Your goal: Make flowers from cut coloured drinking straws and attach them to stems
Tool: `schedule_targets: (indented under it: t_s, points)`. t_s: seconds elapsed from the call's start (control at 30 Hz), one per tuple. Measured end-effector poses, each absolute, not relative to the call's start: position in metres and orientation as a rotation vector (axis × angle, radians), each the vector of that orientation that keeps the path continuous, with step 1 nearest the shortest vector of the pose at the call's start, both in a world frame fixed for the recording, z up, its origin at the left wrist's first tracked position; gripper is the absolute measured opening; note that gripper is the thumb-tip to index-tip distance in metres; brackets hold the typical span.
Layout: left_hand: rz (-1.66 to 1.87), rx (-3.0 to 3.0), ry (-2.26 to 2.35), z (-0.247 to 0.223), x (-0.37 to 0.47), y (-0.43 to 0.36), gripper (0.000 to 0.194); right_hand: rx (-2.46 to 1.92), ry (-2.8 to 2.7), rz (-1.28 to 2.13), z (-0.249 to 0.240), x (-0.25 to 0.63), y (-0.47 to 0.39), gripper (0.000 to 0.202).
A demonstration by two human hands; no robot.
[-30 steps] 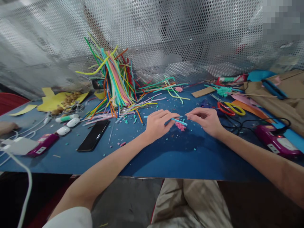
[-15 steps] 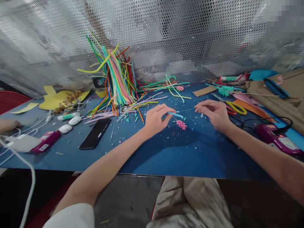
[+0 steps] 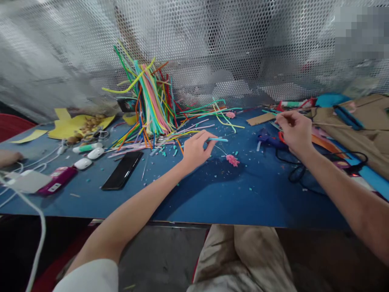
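Note:
My left hand (image 3: 198,151) is closed over the middle of the table, pinching a short light-blue pipe cleaner (image 3: 218,139) between thumb and fingers. From beneath those fingers a thin pale strand (image 3: 221,149) runs to a fluffy pink pipe-cleaner piece (image 3: 232,160), just above or on the tabletop; which, I cannot tell. Off to the right, my right hand (image 3: 294,132) is raised with its fingertips pressed together. Anything between them is too fine to make out. Below and left of it lies a dark blue tool (image 3: 270,140), partly hidden, near a black cable (image 3: 296,172).
A tall bundle of coloured pipe cleaners (image 3: 153,101) stands at the back left. In front lie a black phone (image 3: 122,171), white mouse-like pieces (image 3: 95,153) and a purple power strip (image 3: 57,181). Cardboard (image 3: 364,117) is piled right. Another person's hand (image 3: 10,156) rests far left.
My right hand has moved right and up, away from my left hand, uncovering the dark blue tool. My left hand has shifted slightly left, still holding the light-blue pipe cleaner.

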State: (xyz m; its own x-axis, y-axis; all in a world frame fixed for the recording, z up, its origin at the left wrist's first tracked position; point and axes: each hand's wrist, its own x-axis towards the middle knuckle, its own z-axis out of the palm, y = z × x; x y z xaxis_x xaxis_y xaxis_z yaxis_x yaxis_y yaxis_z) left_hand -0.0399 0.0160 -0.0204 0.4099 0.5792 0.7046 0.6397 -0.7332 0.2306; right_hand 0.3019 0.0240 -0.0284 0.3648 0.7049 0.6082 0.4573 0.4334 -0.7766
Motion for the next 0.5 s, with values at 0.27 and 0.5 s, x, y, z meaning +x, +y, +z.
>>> schedule_targets:
  t_s: [0.27, 0.5]
  points:
    - [-1.164, -2.584, -1.051, -0.021, -0.034, 0.009, 0.018, -1.050, -1.975, -0.486, -0.014, 0.261, -0.010, 0.037]
    - [-1.108, -2.645, -0.917, -0.021, -0.022, -0.001, 0.021, -0.755, -2.360, -0.272, -0.023, 0.231, -0.021, 0.034]
